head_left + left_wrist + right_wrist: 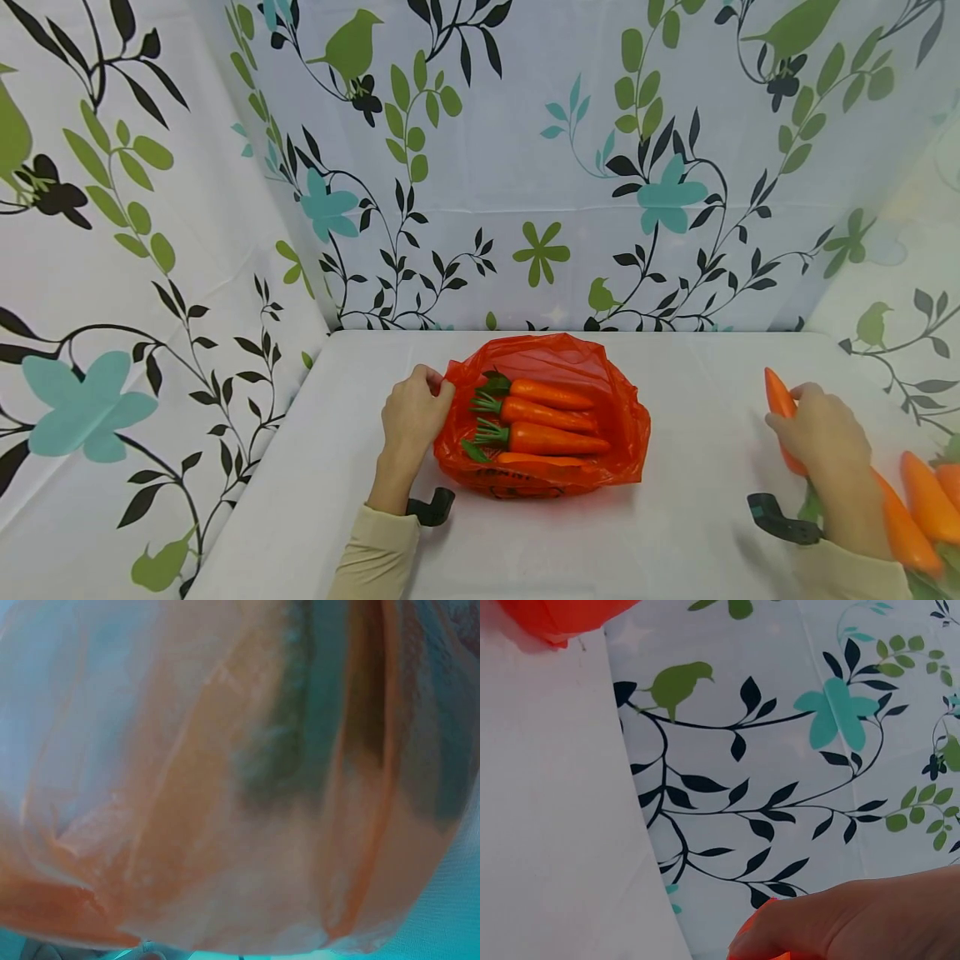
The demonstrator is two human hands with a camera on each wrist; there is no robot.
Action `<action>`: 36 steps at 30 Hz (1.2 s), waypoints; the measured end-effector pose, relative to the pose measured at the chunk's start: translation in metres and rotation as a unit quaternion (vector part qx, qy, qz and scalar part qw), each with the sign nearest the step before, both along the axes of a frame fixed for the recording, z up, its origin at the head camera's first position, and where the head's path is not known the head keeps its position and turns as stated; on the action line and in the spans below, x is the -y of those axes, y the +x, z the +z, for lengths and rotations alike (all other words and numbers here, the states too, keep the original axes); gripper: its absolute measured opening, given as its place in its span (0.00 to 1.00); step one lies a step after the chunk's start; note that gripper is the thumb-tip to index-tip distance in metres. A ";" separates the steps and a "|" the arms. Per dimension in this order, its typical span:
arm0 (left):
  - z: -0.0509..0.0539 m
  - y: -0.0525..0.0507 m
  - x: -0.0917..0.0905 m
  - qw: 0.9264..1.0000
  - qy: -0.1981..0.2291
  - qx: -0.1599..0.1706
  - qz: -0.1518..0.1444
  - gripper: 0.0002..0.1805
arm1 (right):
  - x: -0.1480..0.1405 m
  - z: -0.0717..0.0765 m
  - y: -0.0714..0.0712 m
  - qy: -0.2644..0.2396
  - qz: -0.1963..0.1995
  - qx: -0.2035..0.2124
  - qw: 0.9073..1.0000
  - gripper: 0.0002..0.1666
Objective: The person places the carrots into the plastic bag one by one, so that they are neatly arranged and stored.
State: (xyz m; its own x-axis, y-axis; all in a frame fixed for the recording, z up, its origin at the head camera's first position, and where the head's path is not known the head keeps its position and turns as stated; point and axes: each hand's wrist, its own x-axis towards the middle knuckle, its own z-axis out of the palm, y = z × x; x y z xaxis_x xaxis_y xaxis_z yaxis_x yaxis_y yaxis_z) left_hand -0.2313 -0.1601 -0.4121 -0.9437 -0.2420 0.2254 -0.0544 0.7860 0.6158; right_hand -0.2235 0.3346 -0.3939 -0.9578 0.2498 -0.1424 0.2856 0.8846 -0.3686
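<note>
A red plastic bag (630, 417) lies with its mouth wide on the white table, and several carrots (558, 437) with green tops rest side by side in it. My left hand (412, 417) pinches the bag's left rim between thumb and fingers. In the left wrist view the thin bag film (225, 847) fills most of the picture, blurred. Over at the right, my right hand (825, 433) grips a single carrot (780, 396), its tip pointing away and its green top toward me. Only a sliver of that carrot (757, 922) shows in the right wrist view.
More loose carrots (930, 500) lie at the table's right edge, beside my right forearm. The white table (697, 392) ends at a patterned curtain (495, 167) behind and on both sides. A dark wrist camera mount (431, 507) sits on my left wrist.
</note>
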 end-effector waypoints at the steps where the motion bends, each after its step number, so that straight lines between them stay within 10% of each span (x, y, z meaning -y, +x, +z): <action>1: 0.000 0.000 0.000 1.000 0.000 0.000 0.000 0.13 | 0.002 0.001 0.001 0.002 0.003 -0.006 1.000 0.43; 36: -0.002 0.001 -0.001 1.000 -0.005 -0.016 -0.001 0.12 | 0.067 0.024 0.013 0.020 0.055 -0.177 0.982 0.33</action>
